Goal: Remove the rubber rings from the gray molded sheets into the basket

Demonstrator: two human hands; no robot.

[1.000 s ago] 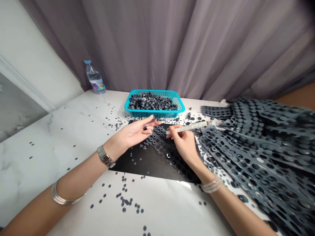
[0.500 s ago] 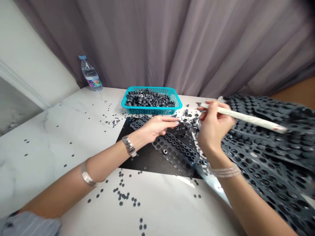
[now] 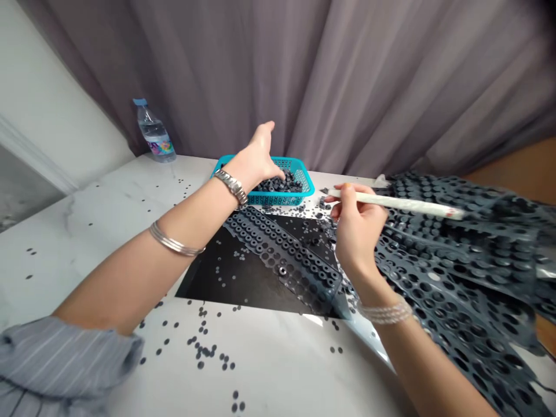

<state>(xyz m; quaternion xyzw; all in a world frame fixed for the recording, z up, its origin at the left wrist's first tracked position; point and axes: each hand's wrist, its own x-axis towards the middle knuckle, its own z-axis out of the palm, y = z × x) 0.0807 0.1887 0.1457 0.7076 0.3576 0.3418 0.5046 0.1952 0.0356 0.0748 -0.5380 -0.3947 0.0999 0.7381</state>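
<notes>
My left hand (image 3: 256, 157) reaches out over the teal basket (image 3: 307, 186) of dark rubber rings. Its thumb sticks up apart from the fingers, which point down into the basket, and nothing shows in it. My right hand (image 3: 357, 230) is closed on a long white stick (image 3: 397, 203) that points right, above the near edge of the sheet pile. Between the hands a perforated dark rubber strip (image 3: 282, 250) lies slantwise on a black mat (image 3: 234, 281).
A heap of perforated dark rubber sheets (image 3: 460, 260) covers the table's right side. Small dark discs (image 3: 208, 350) are scattered over the white marble table (image 3: 87, 226). A water bottle (image 3: 152, 132) stands at the back left by the grey curtain.
My left hand has lifted off the strip and gone forward over the basket. My right hand with the stick has come slightly back toward the middle. The view has shifted a little.
</notes>
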